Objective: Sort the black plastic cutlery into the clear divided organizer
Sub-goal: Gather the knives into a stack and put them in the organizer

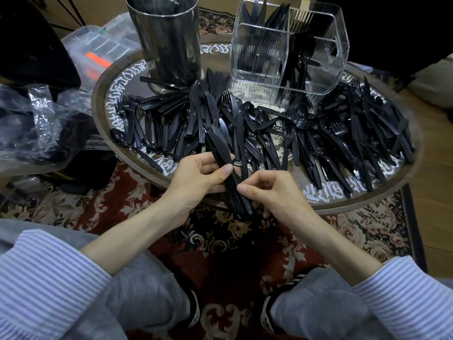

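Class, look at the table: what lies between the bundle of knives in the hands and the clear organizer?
In the head view, a loose heap of black cutlery covers the table between the knife bundle and organizer.

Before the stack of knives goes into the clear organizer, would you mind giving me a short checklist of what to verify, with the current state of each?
1. Stack of black plastic knives held firmly: ok, the left hand grips it mid-length.
2. Handle ends squared up: cannot tell, the right hand pinches them and hides the ends.
3. Stack holds knives only: cannot tell, the lower pieces are hidden.
4. Clear ribbed plastic divided organizer upright on the round glass-topped table: ok.
5. Knife compartment has room: cannot tell.
6. Path clear: not ok, loose black cutlery lies piled between the hands and the organizer.
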